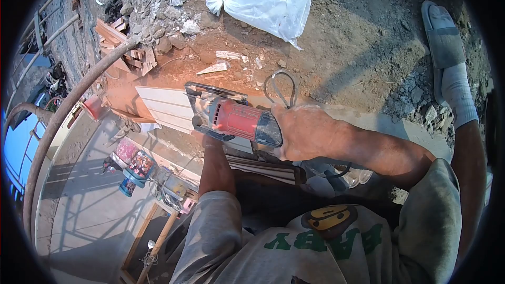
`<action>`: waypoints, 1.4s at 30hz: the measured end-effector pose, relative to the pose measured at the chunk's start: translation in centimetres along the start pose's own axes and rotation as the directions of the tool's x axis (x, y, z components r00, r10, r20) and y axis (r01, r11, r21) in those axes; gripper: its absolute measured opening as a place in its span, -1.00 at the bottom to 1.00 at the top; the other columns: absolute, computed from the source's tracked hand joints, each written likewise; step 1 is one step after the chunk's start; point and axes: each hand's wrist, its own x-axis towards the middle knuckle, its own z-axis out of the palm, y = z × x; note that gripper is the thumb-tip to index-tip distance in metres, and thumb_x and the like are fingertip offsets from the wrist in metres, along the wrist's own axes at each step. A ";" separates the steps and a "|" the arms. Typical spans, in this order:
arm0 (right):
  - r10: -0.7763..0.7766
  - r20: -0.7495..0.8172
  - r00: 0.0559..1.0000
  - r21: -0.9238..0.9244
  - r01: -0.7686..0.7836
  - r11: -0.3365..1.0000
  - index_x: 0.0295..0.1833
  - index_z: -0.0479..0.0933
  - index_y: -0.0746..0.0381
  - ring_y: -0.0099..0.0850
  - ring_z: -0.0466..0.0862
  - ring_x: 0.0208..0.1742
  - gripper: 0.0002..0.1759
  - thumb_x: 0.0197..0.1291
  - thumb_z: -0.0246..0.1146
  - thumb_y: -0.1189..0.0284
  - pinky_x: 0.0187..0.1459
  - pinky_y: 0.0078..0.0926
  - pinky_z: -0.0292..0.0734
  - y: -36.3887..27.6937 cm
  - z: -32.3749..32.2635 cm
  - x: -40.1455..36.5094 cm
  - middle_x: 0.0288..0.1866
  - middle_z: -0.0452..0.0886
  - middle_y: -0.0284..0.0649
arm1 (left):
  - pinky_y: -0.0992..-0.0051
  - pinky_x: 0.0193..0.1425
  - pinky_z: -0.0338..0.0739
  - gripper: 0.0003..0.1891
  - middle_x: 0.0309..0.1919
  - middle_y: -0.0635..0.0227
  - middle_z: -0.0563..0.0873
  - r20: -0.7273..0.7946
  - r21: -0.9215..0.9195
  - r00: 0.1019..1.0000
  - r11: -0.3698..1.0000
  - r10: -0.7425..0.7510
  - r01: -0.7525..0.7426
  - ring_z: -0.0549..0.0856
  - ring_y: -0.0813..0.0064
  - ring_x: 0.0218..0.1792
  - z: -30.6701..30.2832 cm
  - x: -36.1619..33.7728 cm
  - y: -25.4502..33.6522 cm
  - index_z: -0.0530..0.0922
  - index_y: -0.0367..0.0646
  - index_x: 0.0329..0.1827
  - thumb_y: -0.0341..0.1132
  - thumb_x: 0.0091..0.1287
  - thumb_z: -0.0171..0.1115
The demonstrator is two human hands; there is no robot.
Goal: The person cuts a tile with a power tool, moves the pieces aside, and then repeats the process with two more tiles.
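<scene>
My right hand [302,131] is closed around the rear grip of a red and black handheld tile cutter [236,120]. The cutter's metal base plate rests on a pale striped tile [164,106], and its blade is hidden from this view. Below the cutter, my left hand [204,140] is at the near edge of the tile. The base plate covers most of its fingers, so their grip does not show. A grey cord [284,73] loops beside my right wrist. Orange dust spreads over the tile's far end.
A tied white bag [268,11] lies on the dirt. Broken tile pieces [214,68] and a pile of offcuts [118,47] are beyond the cutter. A curved metal pipe [68,102] crosses the left side. At right is a foot in a slipper [444,47].
</scene>
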 end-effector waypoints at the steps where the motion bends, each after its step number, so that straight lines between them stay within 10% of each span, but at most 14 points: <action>1: 0.001 -0.001 1.000 0.001 -0.001 1.000 0.02 0.42 0.45 0.06 0.73 -0.10 -0.45 0.01 0.33 0.27 -0.02 -0.07 0.60 0.2 0.2 0.0 -0.23 0.67 0.20 | 0.20 -0.48 0.72 -0.44 -0.27 0.01 0.67 -0.236 -0.148 0.929 0.955 -0.285 0.256 0.73 0.21 -0.42 2.4 -1.3 7.0 0.33 -0.39 0.13 -0.45 0.08 0.38; 2: -0.024 -0.025 0.999 -0.007 0.024 1.000 0.00 0.39 0.46 0.09 0.72 -0.15 -0.41 0.01 0.38 0.23 -0.07 -0.06 0.60 0.4 0.5 0.1 -0.30 0.66 0.20 | 0.23 -0.45 0.71 -0.47 -0.30 0.03 0.68 -0.404 -0.342 0.727 0.829 -0.556 0.443 0.73 0.24 -0.40 4.7 -3.8 15.7 0.36 -0.37 0.12 -0.43 0.10 0.37; 42: 0.062 0.027 0.998 -0.050 -0.060 0.997 0.03 0.40 0.42 0.01 0.74 -0.14 -0.41 0.01 0.36 0.22 -0.06 -0.11 0.62 1.0 0.0 -1.9 -0.27 0.69 0.14 | 0.23 -0.42 0.70 -0.52 -0.30 0.04 0.69 -0.413 -0.337 0.716 0.824 -0.563 0.454 0.74 0.26 -0.39 6.6 -2.8 18.2 0.41 -0.34 0.09 -0.40 0.12 0.36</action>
